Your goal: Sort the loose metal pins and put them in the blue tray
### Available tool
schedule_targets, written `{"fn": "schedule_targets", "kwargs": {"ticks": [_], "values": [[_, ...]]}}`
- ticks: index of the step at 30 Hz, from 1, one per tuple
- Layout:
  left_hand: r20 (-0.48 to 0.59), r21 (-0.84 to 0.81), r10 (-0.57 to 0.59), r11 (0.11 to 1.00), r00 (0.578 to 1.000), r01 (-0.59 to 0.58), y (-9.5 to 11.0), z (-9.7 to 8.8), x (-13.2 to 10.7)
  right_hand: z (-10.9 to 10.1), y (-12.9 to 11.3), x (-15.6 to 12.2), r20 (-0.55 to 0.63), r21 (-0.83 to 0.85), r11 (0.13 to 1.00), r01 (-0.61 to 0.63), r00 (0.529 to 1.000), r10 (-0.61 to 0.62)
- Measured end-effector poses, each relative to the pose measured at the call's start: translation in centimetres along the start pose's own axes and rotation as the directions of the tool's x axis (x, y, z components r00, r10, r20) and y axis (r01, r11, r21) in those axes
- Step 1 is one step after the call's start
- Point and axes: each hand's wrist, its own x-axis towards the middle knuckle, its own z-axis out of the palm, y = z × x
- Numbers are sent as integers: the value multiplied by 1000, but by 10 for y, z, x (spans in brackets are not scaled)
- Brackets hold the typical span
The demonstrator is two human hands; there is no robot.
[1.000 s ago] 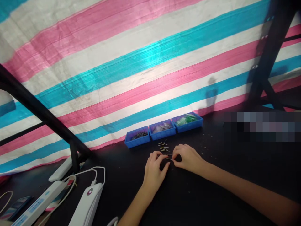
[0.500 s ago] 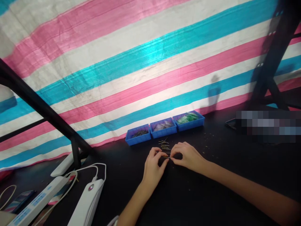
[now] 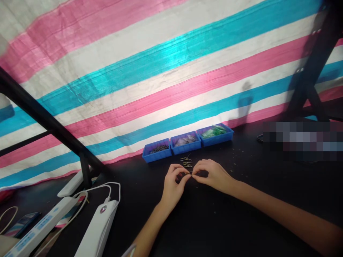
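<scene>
My left hand is closed in a pinch low over the black table. Thumb and forefinger of my right hand are pinched as well, and their tips almost meet those of the left. Between the fingertips is a thin metal rod, mostly hidden by the fingers and too small to tell its exact kind. Just beyond the hands lie several slender brass-and-dark metal rods, with a few more crossed rods behind them.
Three blue trays stand in a row: a left tray with dark rods, a middle tray with clear plastic pieces, a right tray with green ones. A power strip, white device and cables lie left. Striped sheeting hangs behind.
The view has tilted slightly, so the trays and hands appear a little higher. The fingertips of both hands have drawn closer together, covering more of the rod.
</scene>
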Motion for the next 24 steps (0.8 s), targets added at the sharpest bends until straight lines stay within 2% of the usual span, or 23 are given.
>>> {"fn": "schedule_targets", "kwargs": {"ticks": [6,11,16,24], "values": [[27,-98,-11,995,1000,14,0,3,-2,5,-3,-3,-15,119,992,-44,999,47],[54,-151,-16,988,998,24,-1,5,-5,10,-9,-6,31,255,960,-114,993,110],[46,-192,-45,980,998,53,-2,4,-3,9,-14,-4,58,367,921,-128,992,115],[9,-253,-57,966,998,57,-3,0,2,0,-16,-2,15,411,901,-138,989,145]]}}
